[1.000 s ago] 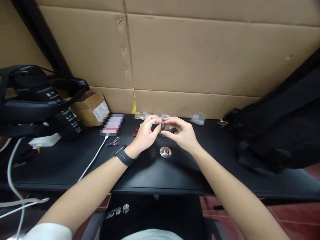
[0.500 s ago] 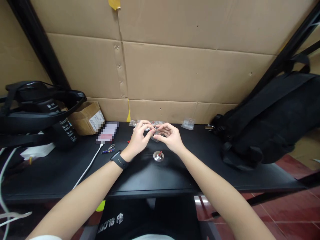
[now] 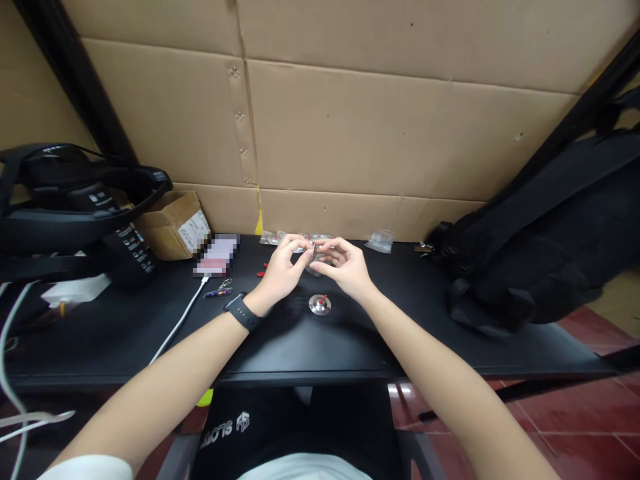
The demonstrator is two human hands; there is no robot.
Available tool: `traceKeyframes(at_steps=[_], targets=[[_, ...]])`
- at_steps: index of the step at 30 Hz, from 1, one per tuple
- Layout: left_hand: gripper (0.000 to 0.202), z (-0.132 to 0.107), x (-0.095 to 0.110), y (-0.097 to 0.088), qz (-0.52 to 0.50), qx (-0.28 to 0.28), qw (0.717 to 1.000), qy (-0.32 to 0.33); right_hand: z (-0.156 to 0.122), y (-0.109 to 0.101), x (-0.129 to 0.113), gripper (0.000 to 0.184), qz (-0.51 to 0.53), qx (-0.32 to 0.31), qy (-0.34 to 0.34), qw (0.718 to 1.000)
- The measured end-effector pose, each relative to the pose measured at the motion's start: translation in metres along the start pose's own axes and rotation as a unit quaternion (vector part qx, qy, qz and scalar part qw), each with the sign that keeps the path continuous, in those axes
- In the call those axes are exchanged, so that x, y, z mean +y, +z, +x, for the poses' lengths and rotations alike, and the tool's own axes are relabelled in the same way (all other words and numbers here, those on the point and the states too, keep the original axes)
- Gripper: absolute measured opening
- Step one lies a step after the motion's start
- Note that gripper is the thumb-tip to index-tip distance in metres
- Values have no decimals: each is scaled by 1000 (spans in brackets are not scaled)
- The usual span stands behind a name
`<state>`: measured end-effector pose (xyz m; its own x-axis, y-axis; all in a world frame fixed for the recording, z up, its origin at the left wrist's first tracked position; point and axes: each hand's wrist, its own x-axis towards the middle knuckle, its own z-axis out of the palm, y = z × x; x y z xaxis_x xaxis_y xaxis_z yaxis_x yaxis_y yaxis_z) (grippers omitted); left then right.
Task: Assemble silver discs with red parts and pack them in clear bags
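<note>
My left hand (image 3: 287,268) pinches a small shiny metal disc (image 3: 314,251), seen nearly edge-on, between thumb and fingers. From the other side my right hand (image 3: 345,268) closes on the same disc with its fingertips, its thumb lower down. Fingers cover most of the disc. Below the hands, on the black table (image 3: 300,350), lies a silver finger cymbal (image 3: 320,305) with a domed middle and a red cord. Small red pieces (image 3: 262,273) show just left of my left hand.
Clear plastic bags (image 3: 273,238) lie along the cardboard wall (image 3: 350,133), another bag (image 3: 381,241) to the right. At left are a phone (image 3: 217,255) on a white cable, a keychain (image 3: 219,291), a cardboard box (image 3: 175,227) and a black headset (image 3: 65,220). A black backpack (image 3: 550,247) stands at right.
The camera view has tipped down slightly. Both hands stay together around the disc, which has turned a little between the fingers. The cymbal on the table has stayed in place.
</note>
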<state>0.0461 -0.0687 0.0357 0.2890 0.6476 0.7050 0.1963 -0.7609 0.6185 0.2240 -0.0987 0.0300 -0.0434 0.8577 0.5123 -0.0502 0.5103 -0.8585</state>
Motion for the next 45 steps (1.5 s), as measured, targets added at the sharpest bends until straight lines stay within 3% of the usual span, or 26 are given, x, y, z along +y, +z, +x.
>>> traceKeyframes(at_steps=[5,15,23,27,33,39,45], targets=[[16,0,0,0,-2,-9,1000,-5,0,-1,2,45,2,-1,-1,1000],[9,-2,3,-3,116,-19,993,15,-1,0,2,41,-9,-6,3,1000],[7,1,10,-14,217,-4,973,77,1,-1,9,34,-10,-28,32,999],[8,2,9,-17,210,-4,974,85,1,-1,9,38,-40,-76,24,996],[11,4,4,-15,125,-6,991,50,3,-5,7,35,-175,-34,-35,983],[16,0,1,-11,177,-130,976,-6,5,-18,5,29,-231,-70,-39,970],[16,2,-5,-9,121,-146,982,-2,6,-20,2,28,-242,-111,-24,964]])
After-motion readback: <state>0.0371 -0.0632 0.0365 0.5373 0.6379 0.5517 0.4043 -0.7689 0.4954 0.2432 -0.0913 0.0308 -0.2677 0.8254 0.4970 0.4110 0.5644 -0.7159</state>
